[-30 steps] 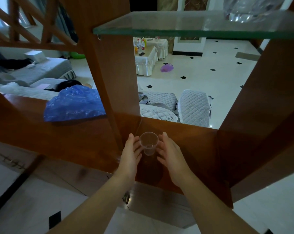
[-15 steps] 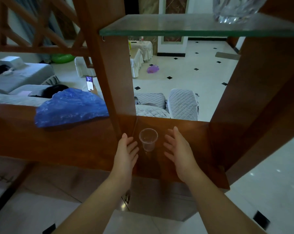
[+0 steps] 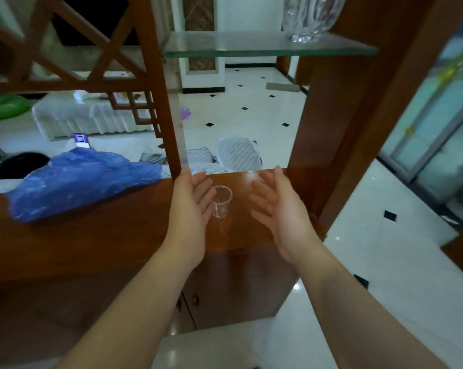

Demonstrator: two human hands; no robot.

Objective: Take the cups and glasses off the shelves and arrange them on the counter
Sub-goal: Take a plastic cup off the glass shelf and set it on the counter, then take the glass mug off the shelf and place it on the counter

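At frame centre, both hands — left hand (image 3: 191, 206), right hand (image 3: 281, 209) — are hovering spread apart, gripping nothing, beside the clear cup (image 3: 221, 201): probably light, thin-walled, crushable — best held mid-wall.

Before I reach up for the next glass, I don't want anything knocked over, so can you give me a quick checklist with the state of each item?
1. Clear cup upright on the wooden counter: ok.
2. Left hand free of the cup: cannot tell, its fingers are right against it.
3. Right hand free and open: ok.
4. Blue plastic bag apart from the cup: ok.
5. Counter space beside the cup for more: ok.
6. Large glass piece seated on the glass shelf: ok, though its top is cut off.
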